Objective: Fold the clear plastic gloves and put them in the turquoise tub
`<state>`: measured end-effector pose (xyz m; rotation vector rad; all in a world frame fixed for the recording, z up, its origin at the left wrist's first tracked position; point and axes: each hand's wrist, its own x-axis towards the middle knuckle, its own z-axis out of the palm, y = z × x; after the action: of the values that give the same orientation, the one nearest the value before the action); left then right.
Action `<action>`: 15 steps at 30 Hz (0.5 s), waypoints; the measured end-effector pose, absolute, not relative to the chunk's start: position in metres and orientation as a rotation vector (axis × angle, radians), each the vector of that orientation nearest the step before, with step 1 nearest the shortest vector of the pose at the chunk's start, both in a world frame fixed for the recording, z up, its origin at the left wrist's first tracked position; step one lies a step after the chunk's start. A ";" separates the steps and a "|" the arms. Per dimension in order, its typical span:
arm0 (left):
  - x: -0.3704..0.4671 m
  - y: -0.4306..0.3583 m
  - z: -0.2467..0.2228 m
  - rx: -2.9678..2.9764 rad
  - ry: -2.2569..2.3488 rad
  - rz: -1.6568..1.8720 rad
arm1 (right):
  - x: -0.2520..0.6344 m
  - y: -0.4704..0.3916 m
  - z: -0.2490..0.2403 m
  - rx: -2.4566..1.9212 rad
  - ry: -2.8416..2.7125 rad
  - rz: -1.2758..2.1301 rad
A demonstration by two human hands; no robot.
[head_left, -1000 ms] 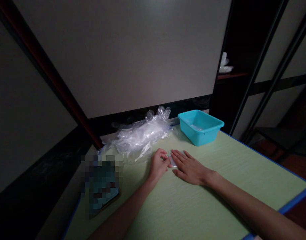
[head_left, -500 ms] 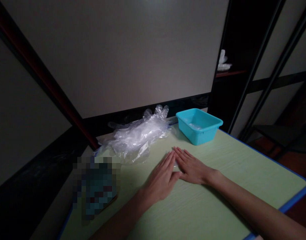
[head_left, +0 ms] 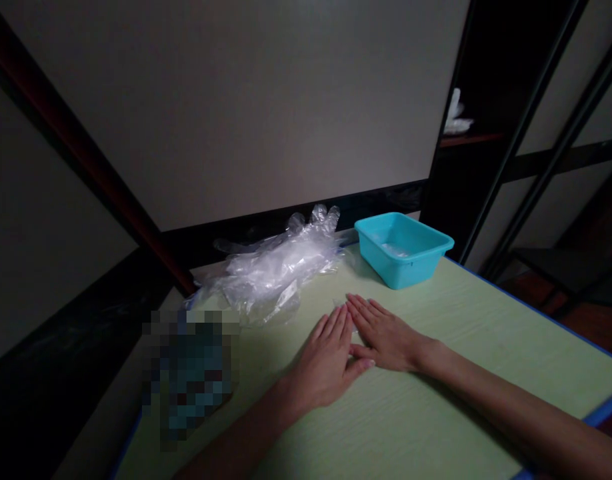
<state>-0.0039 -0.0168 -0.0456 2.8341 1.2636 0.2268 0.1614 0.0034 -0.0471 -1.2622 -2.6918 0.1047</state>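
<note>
My left hand [head_left: 322,367] lies palm down on the table, fingers stretched out and its thumb reaching toward the other hand. Flat beside it is my right hand [head_left: 389,337], fingers extended and slightly apart. Their fingertips meet, and the thumbs come close or touch. A small piece of clear plastic [head_left: 355,328] shows between and under the hands; most of it is covered, so its shape cannot be made out. Behind the left hand lies a heap of clear disposable plastic gloves [head_left: 281,267], with finger shapes sticking up at its far end.
A turquoise plastic basin [head_left: 403,257] with some clear plastic inside stands at the table's back right. A blurred-out object [head_left: 199,377] lies at the left. The pale green table [head_left: 466,320] has a blue edge, and panelled doors [head_left: 296,113] rise behind it.
My left hand has turned slightly and its thumb has shifted right and down, past the right thumb. My right hand stays nearly in place. The view has shifted slightly.
</note>
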 end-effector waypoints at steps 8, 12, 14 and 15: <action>-0.007 -0.016 -0.042 2.794 1.286 0.212 | 0.168 0.004 -0.049 -1.283 -2.675 0.109; -0.009 -0.015 -0.042 2.785 1.289 0.224 | 0.172 0.004 -0.051 -1.281 -2.652 0.125; -0.010 -0.015 -0.044 2.792 1.281 0.261 | 0.174 0.004 -0.050 -1.264 -2.649 0.137; -0.011 -0.015 -0.045 2.794 1.278 0.287 | 0.175 0.004 -0.048 -1.242 -2.648 0.143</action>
<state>-0.0106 -0.0147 -0.0448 2.7941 1.2780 0.2867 0.1748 0.0042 -0.0482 -1.2424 -2.6484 0.1434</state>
